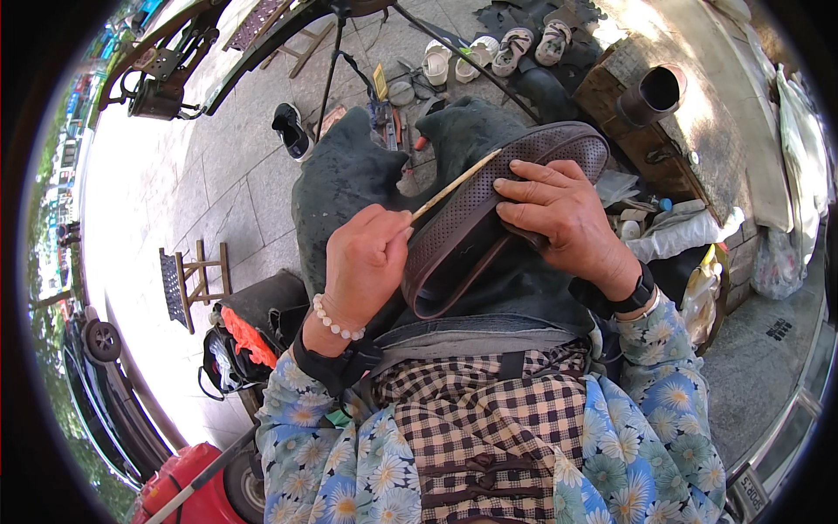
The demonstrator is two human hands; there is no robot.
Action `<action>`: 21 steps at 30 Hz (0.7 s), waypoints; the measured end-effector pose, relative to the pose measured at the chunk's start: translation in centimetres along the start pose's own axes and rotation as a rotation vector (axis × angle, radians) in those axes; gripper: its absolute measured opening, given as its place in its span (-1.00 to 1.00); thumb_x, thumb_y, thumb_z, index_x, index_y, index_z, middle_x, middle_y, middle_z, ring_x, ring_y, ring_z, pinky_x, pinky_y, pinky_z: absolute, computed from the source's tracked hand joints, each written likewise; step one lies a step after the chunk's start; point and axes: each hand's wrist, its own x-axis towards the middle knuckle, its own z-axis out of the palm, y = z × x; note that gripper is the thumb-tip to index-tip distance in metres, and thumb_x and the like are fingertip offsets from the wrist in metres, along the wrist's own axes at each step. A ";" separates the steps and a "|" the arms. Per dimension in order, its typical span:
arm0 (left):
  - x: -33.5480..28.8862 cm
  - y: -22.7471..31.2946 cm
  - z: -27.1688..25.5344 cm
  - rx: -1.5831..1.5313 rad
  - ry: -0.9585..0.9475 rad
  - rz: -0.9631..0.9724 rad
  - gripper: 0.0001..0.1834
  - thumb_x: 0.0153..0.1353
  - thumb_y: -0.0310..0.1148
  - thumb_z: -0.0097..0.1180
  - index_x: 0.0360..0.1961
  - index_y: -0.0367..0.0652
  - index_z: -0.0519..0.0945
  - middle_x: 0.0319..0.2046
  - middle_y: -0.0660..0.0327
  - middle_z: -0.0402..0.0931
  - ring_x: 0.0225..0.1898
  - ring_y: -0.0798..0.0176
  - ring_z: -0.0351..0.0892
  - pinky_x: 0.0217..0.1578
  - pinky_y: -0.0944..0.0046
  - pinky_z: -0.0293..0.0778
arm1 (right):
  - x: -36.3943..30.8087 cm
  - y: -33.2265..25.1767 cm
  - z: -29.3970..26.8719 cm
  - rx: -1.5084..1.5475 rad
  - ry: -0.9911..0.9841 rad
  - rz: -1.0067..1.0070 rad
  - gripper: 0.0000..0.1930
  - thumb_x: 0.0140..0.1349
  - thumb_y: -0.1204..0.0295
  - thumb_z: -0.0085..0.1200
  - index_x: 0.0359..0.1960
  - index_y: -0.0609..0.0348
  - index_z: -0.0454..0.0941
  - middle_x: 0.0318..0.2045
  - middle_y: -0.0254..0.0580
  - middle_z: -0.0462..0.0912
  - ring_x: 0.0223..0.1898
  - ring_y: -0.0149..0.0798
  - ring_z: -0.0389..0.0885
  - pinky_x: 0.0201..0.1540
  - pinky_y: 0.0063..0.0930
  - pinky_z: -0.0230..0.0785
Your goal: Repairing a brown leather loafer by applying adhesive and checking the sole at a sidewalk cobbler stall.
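Note:
A dark brown perforated strap [489,205], curved like a shoe upper or sandal band, lies across my lap on a black apron [349,188]. My right hand [563,214] presses flat on its upper part, fingers spread over the holes. My left hand [367,262] pinches a thin pale wooden stick [454,185] whose tip reaches up over the strap's top edge. A bead bracelet [336,321] sits on my left wrist, a black band on each wrist.
Several pale sandals [524,44] lie on the paving ahead, with a black shoe [291,129] to the left. A dark pipe [650,94] rests on a wooden box at right. A small wooden stool [196,279] stands left; a red object [188,489] sits at lower left.

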 end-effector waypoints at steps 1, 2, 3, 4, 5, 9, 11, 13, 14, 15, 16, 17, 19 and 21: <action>0.1 0.0 0.0 0.000 0.000 0.000 -0.88 -0.04 -0.63 0.11 -0.40 -0.31 0.57 -0.61 0.08 0.44 -0.60 0.10 0.44 -0.56 0.27 0.33 | 0.0 0.0 0.0 0.000 0.000 0.000 -0.76 -0.16 0.50 0.17 -0.35 0.06 0.57 -0.12 -0.23 0.59 0.04 -0.13 0.47 0.00 -0.25 0.22; 0.3 0.0 0.0 0.035 -0.007 0.008 -0.88 -0.04 -0.62 0.12 -0.40 -0.31 0.57 -0.61 0.08 0.44 -0.59 0.09 0.45 -0.56 0.26 0.33 | 0.1 0.0 0.0 0.000 0.005 0.001 -0.76 -0.16 0.51 0.17 -0.35 0.06 0.57 -0.12 -0.23 0.59 0.04 -0.13 0.47 0.00 -0.25 0.22; 0.3 0.0 0.0 0.071 -0.014 0.014 -0.88 -0.05 -0.62 0.13 -0.41 -0.31 0.57 -0.60 0.08 0.45 -0.58 0.07 0.46 -0.55 0.26 0.34 | 0.1 0.0 0.0 0.001 0.009 0.002 -0.76 -0.16 0.51 0.17 -0.35 0.06 0.57 -0.12 -0.23 0.59 0.04 -0.12 0.47 0.00 -0.25 0.22; 0.4 0.1 0.0 0.071 -0.014 0.013 -0.88 -0.05 -0.62 0.13 -0.41 -0.31 0.57 -0.60 0.08 0.45 -0.58 0.07 0.46 -0.55 0.26 0.34 | 0.1 0.0 0.0 0.002 0.008 0.002 -0.76 -0.16 0.51 0.17 -0.35 0.06 0.57 -0.12 -0.23 0.59 0.04 -0.12 0.47 0.00 -0.25 0.22; 0.5 0.2 0.0 0.082 -0.023 0.008 -0.88 -0.05 -0.61 0.13 -0.41 -0.31 0.57 -0.59 0.07 0.45 -0.57 0.06 0.46 -0.55 0.25 0.35 | 0.1 0.0 0.0 -0.003 0.002 0.004 -0.76 -0.16 0.51 0.17 -0.35 0.06 0.57 -0.12 -0.23 0.59 0.04 -0.12 0.47 0.00 -0.25 0.22; 0.5 -0.4 0.2 0.052 -0.052 0.015 -0.88 -0.05 -0.61 0.13 -0.41 -0.30 0.57 -0.59 0.07 0.44 -0.56 0.03 0.46 -0.54 0.23 0.35 | 0.4 0.0 -0.1 -0.003 -0.019 -0.004 -0.75 -0.18 0.52 0.17 -0.36 0.06 0.57 -0.13 -0.23 0.60 0.03 -0.12 0.47 0.00 -0.24 0.22; 0.3 -0.5 0.0 0.054 -0.061 0.029 -0.88 -0.05 -0.60 0.12 -0.40 -0.30 0.57 -0.59 0.06 0.43 -0.56 0.01 0.45 -0.54 0.21 0.35 | 0.3 0.1 0.0 0.012 -0.016 -0.015 -0.75 -0.19 0.53 0.17 -0.36 0.06 0.57 -0.14 -0.24 0.60 0.03 -0.12 0.47 0.00 -0.24 0.22; -0.1 -0.6 -0.4 0.052 -0.074 0.041 -0.87 -0.05 -0.60 0.12 -0.40 -0.30 0.56 -0.59 0.06 0.42 -0.57 0.00 0.44 -0.55 0.20 0.34 | 0.4 0.1 0.1 0.028 -0.018 -0.022 -0.74 -0.20 0.53 0.17 -0.36 0.06 0.57 -0.14 -0.24 0.60 0.03 -0.11 0.47 -0.01 -0.24 0.22; -0.2 -0.4 -0.8 0.076 -0.085 0.026 -0.87 -0.05 -0.60 0.12 -0.40 -0.30 0.56 -0.59 0.05 0.41 -0.57 -0.01 0.43 -0.55 0.19 0.33 | 0.6 0.0 0.0 0.027 -0.025 -0.029 -0.74 -0.20 0.53 0.16 -0.36 0.07 0.57 -0.14 -0.24 0.60 0.03 -0.11 0.47 0.00 -0.23 0.21; -0.5 -0.2 -1.1 0.103 -0.094 0.010 -0.87 -0.04 -0.61 0.11 -0.39 -0.30 0.56 -0.59 0.05 0.40 -0.58 -0.02 0.42 -0.56 0.18 0.32 | 0.7 -0.1 0.0 0.026 -0.030 -0.037 -0.74 -0.20 0.54 0.16 -0.36 0.07 0.57 -0.15 -0.25 0.60 0.03 -0.11 0.47 0.00 -0.23 0.21; -0.8 -0.2 -1.3 0.103 -0.093 0.009 -0.87 -0.04 -0.61 0.11 -0.39 -0.30 0.56 -0.59 0.05 0.40 -0.58 -0.02 0.42 -0.56 0.18 0.32 | 0.7 -0.1 0.0 0.026 -0.030 -0.038 -0.74 -0.20 0.54 0.16 -0.36 0.07 0.57 -0.15 -0.25 0.60 0.03 -0.11 0.47 0.00 -0.23 0.21; -1.3 -0.1 -1.4 0.101 -0.105 0.001 -0.87 -0.04 -0.61 0.11 -0.39 -0.30 0.55 -0.60 0.05 0.39 -0.59 -0.02 0.41 -0.57 0.18 0.31 | 0.6 0.0 0.0 0.034 -0.032 -0.028 -0.74 -0.20 0.54 0.16 -0.36 0.07 0.57 -0.14 -0.24 0.60 0.03 -0.11 0.47 0.00 -0.23 0.21; -2.0 -0.1 -1.8 0.102 -0.113 -0.012 -0.87 -0.04 -0.62 0.10 -0.39 -0.30 0.55 -0.60 0.04 0.39 -0.59 -0.01 0.40 -0.57 0.19 0.30 | 0.6 0.0 0.0 0.042 -0.036 -0.024 -0.74 -0.20 0.54 0.16 -0.36 0.07 0.56 -0.14 -0.24 0.60 0.04 -0.11 0.47 0.00 -0.23 0.21; -2.5 0.2 -2.3 0.062 -0.108 -0.047 -0.86 -0.04 -0.63 0.08 -0.38 -0.31 0.55 -0.61 0.05 0.37 -0.61 0.03 0.39 -0.59 0.23 0.27 | 0.3 0.0 0.0 0.026 -0.032 -0.008 -0.74 -0.19 0.53 0.17 -0.36 0.07 0.57 -0.12 -0.24 0.60 0.05 -0.12 0.46 0.00 -0.24 0.21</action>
